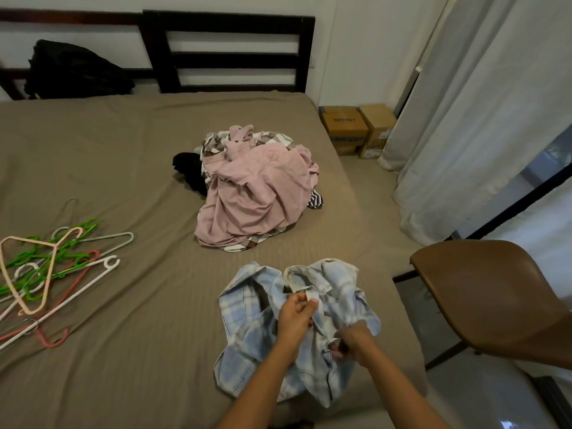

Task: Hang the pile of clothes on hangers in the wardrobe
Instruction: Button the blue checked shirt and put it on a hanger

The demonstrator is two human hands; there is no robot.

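Note:
A light blue plaid shirt [247,311] lies crumpled on the bed's near right part, collar up. My left hand [295,317] pinches the shirt's front edge just below the collar label. My right hand [353,340] grips a fold of the same shirt a little lower and to the right. Farther back on the bed sits the pile of clothes [257,193], a pink garment on top with checked and black pieces under it. Several plastic hangers [52,274] in green, white, pink and beige lie tangled at the bed's left edge.
The bed [123,156] has a taupe sheet and a dark slatted headboard [229,51]. A black bag [74,69] rests at the back left. A brown chair [495,298] stands close on the right. Cardboard boxes [356,128] and white curtains [479,119] line the right wall.

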